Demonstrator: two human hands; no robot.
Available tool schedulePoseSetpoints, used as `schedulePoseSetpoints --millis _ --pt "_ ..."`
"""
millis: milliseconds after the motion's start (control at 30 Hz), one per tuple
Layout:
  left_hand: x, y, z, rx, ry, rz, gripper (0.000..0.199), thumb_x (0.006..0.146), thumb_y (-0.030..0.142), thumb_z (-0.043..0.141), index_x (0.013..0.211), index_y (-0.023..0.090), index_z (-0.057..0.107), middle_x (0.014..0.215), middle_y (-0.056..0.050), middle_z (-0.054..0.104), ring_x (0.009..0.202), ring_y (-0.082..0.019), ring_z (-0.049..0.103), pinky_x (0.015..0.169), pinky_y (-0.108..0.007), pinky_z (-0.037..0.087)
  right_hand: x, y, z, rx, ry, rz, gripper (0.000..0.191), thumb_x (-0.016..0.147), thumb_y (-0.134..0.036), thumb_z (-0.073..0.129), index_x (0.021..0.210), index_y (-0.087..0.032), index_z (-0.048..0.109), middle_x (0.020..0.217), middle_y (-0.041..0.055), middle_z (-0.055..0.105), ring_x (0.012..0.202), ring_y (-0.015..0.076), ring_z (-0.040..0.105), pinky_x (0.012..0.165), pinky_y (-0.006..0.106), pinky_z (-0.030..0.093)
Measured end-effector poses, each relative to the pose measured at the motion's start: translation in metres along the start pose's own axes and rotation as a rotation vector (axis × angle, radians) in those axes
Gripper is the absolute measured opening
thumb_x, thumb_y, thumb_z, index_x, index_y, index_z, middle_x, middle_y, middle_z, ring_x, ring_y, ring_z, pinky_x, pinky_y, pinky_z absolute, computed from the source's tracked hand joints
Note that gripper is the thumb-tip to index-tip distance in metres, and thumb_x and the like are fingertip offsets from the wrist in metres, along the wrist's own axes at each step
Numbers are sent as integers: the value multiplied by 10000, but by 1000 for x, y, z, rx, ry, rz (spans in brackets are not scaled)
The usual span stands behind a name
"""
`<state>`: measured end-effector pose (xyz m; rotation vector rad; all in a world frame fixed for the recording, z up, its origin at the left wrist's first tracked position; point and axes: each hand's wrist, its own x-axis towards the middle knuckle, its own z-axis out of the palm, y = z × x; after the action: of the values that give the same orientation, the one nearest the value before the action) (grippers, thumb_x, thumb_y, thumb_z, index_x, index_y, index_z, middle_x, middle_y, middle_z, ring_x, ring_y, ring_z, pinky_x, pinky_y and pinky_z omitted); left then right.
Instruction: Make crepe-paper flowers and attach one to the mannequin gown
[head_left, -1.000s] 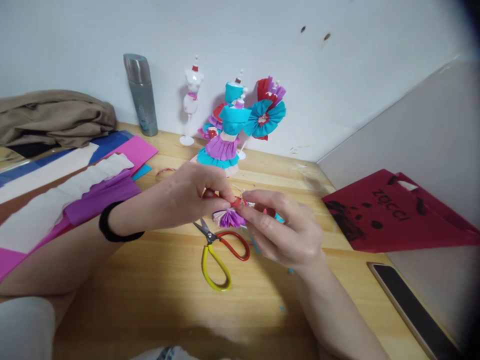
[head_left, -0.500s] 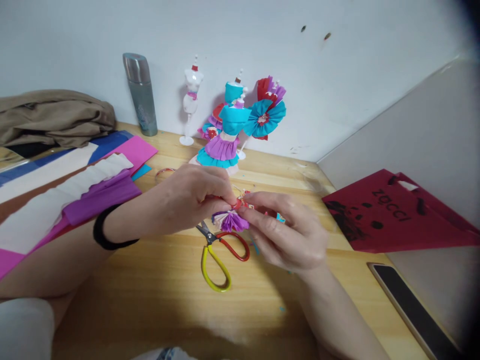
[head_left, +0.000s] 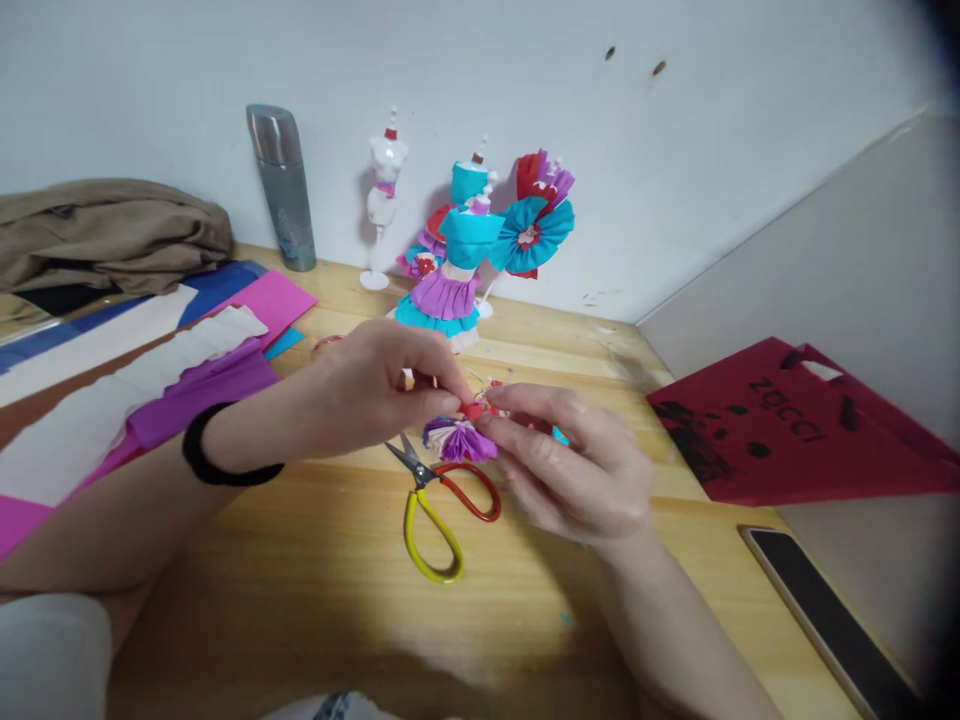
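Note:
A small pleated paper piece [head_left: 463, 440], purple and pale pink with a red part on top, is between my hands at the centre. My left hand [head_left: 397, 385], with a black band at the wrist, pinches the red part from the left. From the right, my right hand [head_left: 574, 455] grips the same piece between thumb and fingers. Scissors [head_left: 421, 477] with one yellow and one red handle lie slightly open on the table just below. Behind my hands stands a small dress form [head_left: 469, 240] in turquoise and purple paper.
More dressed forms and a bare white form [head_left: 387, 185] stand by the wall, near a grey bottle [head_left: 285, 200]. Coloured paper sheets [head_left: 202, 390] and brown cloth [head_left: 112, 235] lie left. Right are a red bag [head_left: 795, 430] and a phone [head_left: 825, 610].
My left hand has shifted slightly, its thumb now drawn back a little from the red part. My right hand keeps its hold, almost unmoved.

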<state>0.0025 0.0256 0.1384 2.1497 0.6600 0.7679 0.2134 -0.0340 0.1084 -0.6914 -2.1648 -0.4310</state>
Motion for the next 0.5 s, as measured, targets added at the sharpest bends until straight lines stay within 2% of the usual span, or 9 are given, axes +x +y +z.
schedulePoseSetpoints --millis 67,200,500 --pt "3 -1 -3 -84 -22 -98 133 804 150 598 741 129 713 607 8 590 555 -88 485 501 -216 357 -1 0 0 11 -4 -8 146 850 -48 620 931 -157 675 923 95 734 736 150 667 619 261 550" --pt "7 -3 -7 -176 -75 -156 150 799 169 579 686 137 671 517 41 477 471 -63 380 436 -205 287 -2 2 1 35 -34 -33 151 811 -24 643 912 -131 676 946 111 727 738 149 659 602 264 539" --pt "3 5 1 -84 -68 -151 150 762 149 584 696 138 719 647 -10 670 604 -105 537 516 -202 395 -4 0 2 68 -42 25 167 837 -62 649 964 -168 669 888 88 704 738 174 671 584 284 541"
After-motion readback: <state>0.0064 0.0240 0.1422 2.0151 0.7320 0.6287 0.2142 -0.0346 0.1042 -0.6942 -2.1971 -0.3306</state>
